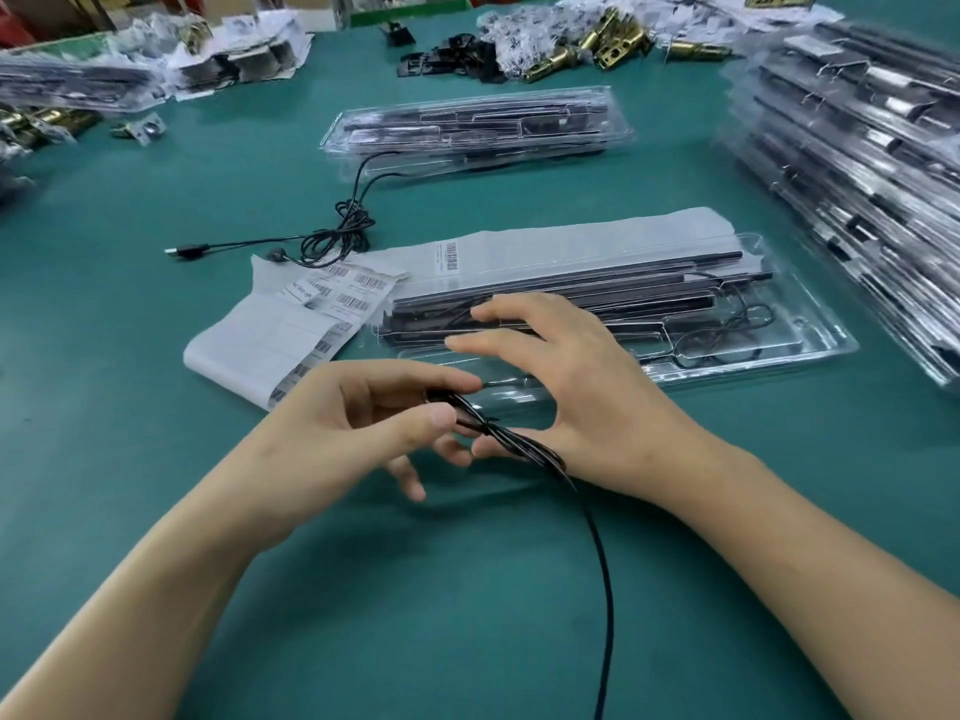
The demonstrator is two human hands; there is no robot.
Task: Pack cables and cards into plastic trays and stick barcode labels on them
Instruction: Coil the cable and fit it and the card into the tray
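Label sheet (270, 330) left of near tray (810, 350), loose cable (332, 236) behind it, tray stack (857, 174) right

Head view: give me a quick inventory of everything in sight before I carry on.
table: one, green, under everything.
open tray: one, clear, centre, holding black bars and thin wire.
closed tray: one, clear, behind the open one.
tray stack: one, clear with dark contents, right edge.
label sheet: one, white with barcodes, left of the open tray.
paper strip: one, white, behind the open tray.
loose cable: one, black, running from the closed tray.
brass parts: several, gold, far edge.
held cable: one, black, bundled between the hands, trailing toward the viewer.
left hand: pinches the held cable.
right hand: fingers spread, thumb by the held cable.
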